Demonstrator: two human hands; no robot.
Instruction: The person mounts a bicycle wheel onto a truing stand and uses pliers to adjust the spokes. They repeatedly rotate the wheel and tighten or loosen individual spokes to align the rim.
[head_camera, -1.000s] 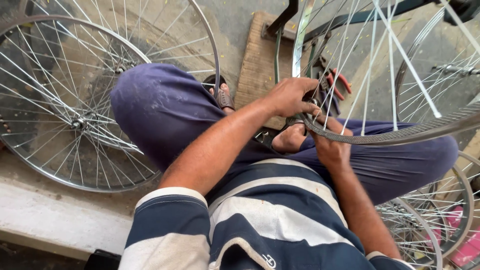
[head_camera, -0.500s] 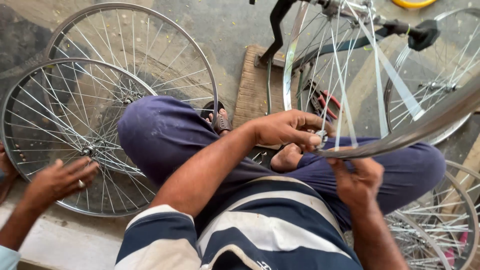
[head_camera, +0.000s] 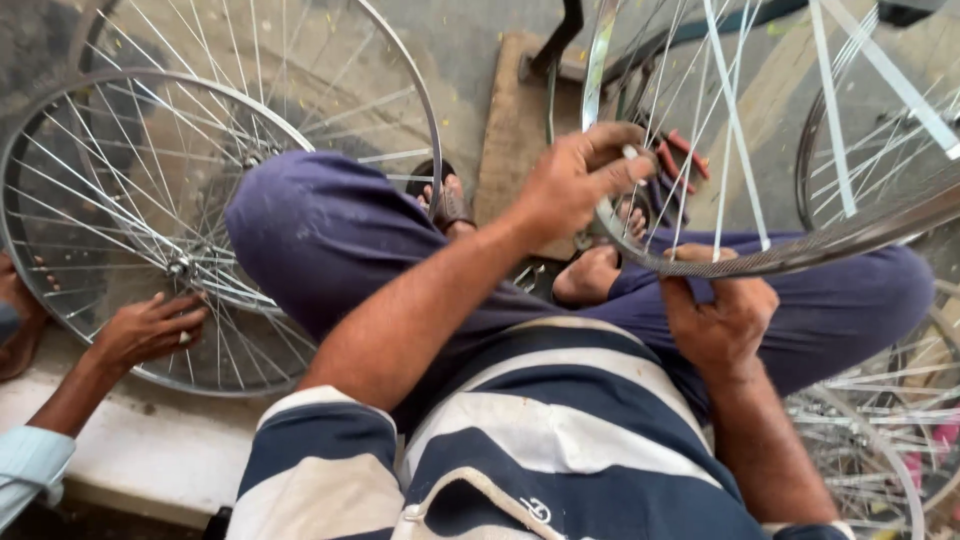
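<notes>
Rim is lying across the lap, light, stiff and slick; thin spokes are probably bending easily, so the rim edge is the likely hold. Right hand is clenching it from below; left hand is pinching a small piece at the rim. Other wheels are crowding the concrete floor.

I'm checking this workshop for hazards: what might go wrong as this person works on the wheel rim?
The left hand pinches among the thin spokes, so fingers might get nipped or scratched. The right hand grips the rim from below; it may slip onto the sandalled feet. A nearby person's hand rests on a leaning wheel, which might topple.
</notes>
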